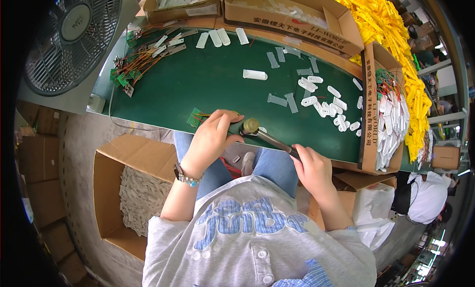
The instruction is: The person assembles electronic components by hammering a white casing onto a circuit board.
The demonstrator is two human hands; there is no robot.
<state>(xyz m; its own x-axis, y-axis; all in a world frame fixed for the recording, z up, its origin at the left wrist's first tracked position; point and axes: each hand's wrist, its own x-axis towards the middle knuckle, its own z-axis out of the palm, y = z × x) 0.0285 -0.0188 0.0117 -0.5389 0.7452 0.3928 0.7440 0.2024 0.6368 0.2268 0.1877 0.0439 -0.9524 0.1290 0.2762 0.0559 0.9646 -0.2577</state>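
My right hand (312,169) grips a hammer (272,139) by its dark handle end; the shaft is metal and the round head is yellowish. That head is at the table's near edge, right beside the fingers of my left hand (213,136). My left hand is closed at the edge, its fingertips around a small part that the hand and hammer head mostly hide. From under its knuckles a green circuit board (194,117) sticks out to the left, with thin wires near the fingers. A bit of a white piece (262,130) shows just past the hammer head.
On the green table (198,79) lie white plastic shells (255,75), clear plastic pieces (277,100) and wired circuit boards (123,79). Cardboard boxes (292,25) line the back and right. A fan (74,27) stands left; an open box of pale parts (143,200) is below.
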